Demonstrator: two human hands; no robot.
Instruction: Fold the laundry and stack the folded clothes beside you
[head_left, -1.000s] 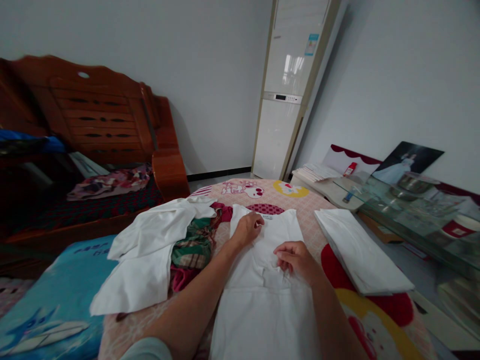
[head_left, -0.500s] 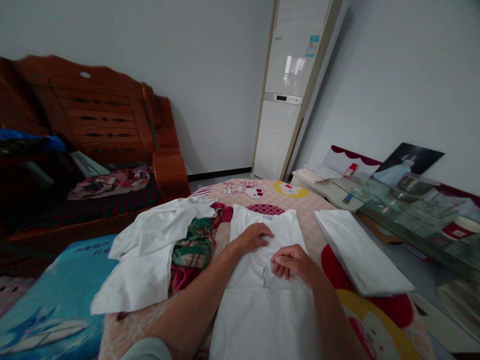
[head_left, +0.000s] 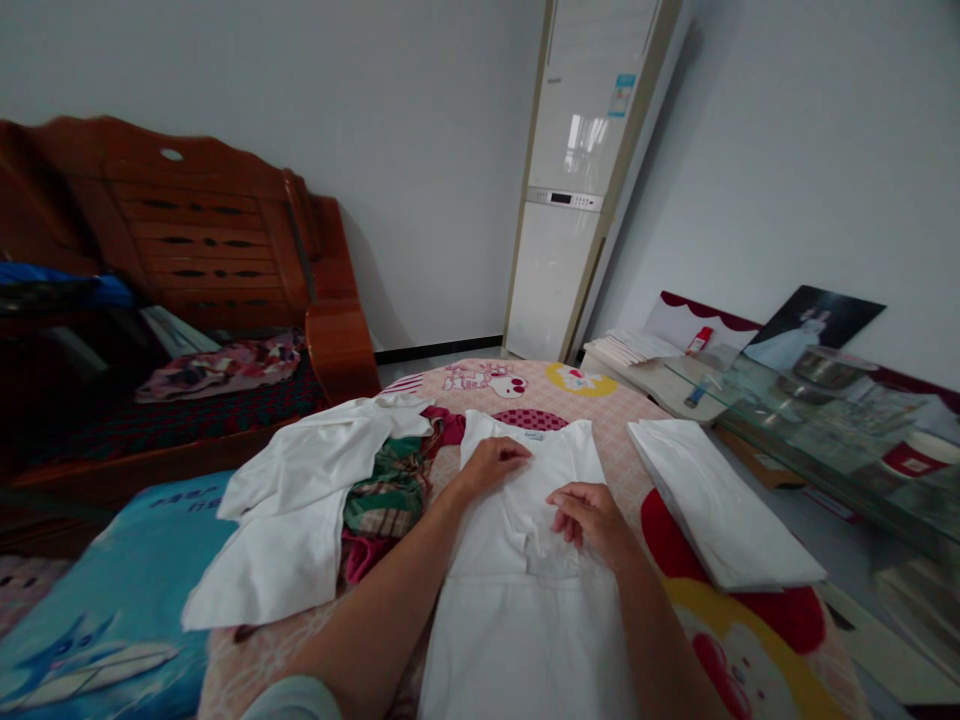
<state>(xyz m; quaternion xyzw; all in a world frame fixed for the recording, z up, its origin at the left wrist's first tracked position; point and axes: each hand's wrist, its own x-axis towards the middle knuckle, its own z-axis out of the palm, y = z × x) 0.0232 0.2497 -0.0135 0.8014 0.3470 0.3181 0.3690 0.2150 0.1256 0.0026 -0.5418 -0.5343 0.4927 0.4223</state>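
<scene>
A white garment (head_left: pixel 536 635) lies flat in front of me, its neckline with a small label at the far end and a crosswise line lower down. Wrinkles gather in the cloth between my hands. My left hand (head_left: pixel 495 465) rests on its upper left part, fingers loosely bent and pointing right. Over the right side of the chest is my right hand (head_left: pixel 589 518), its fingers half curled and somewhat apart. Neither hand shows cloth pinched in it. A folded white cloth item (head_left: pixel 724 505) lies to the right. On the left are a rumpled white garment (head_left: pixel 300 490) and a green plaid cloth (head_left: pixel 388 490).
The round table has a pink patterned tablecloth (head_left: pixel 517 380). A blue cushion (head_left: pixel 112 600) is at the left, before a wooden sofa (head_left: pixel 210 235). To the right stands a glass shelf (head_left: pixel 795 420) holding bowls and a photo (head_left: pixel 817 325). A tall air conditioner (head_left: pixel 559 260) fills the corner.
My left hand has drawn slightly left, with its fingers closer together. My right hand has shifted a little up, its fingers less curled. The garment's wrinkles have shifted slightly.
</scene>
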